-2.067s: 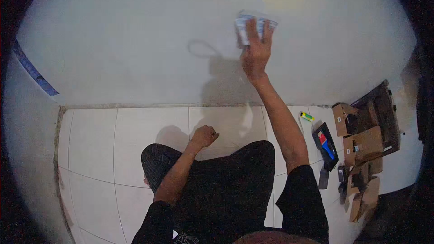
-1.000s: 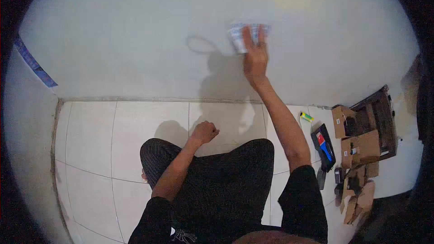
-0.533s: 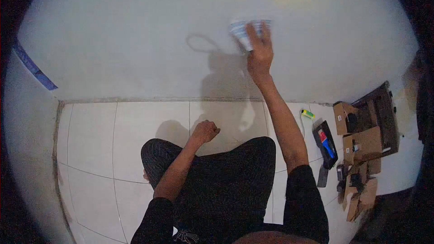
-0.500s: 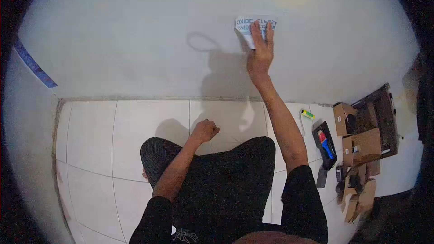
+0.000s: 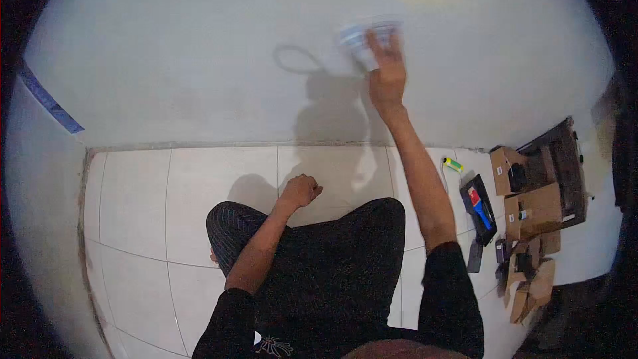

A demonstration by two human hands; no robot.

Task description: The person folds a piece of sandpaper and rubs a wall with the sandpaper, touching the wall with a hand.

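Observation:
My right hand (image 5: 387,80) presses a sheet of sandpaper (image 5: 355,36) flat against the pale wall (image 5: 199,60). Two fingers lie spread over its white back, where blue print is smeared by motion. Above my left knee, my left hand (image 5: 301,191) is curled into a fist, and nothing shows in it. My shadow falls on the wall left of the sandpaper.
On the tiled floor (image 5: 219,179) at the right lie a green and yellow roller (image 5: 453,164) and a black tray (image 5: 488,226) holding a blue-handled brush (image 5: 478,207). Open cardboard boxes (image 5: 535,209) stand beyond. Blue tape (image 5: 53,103) runs along the left wall.
My right hand has moved a little, and the sandpaper has shifted slightly left and up, its print now blurred. My left hand stays where it was.

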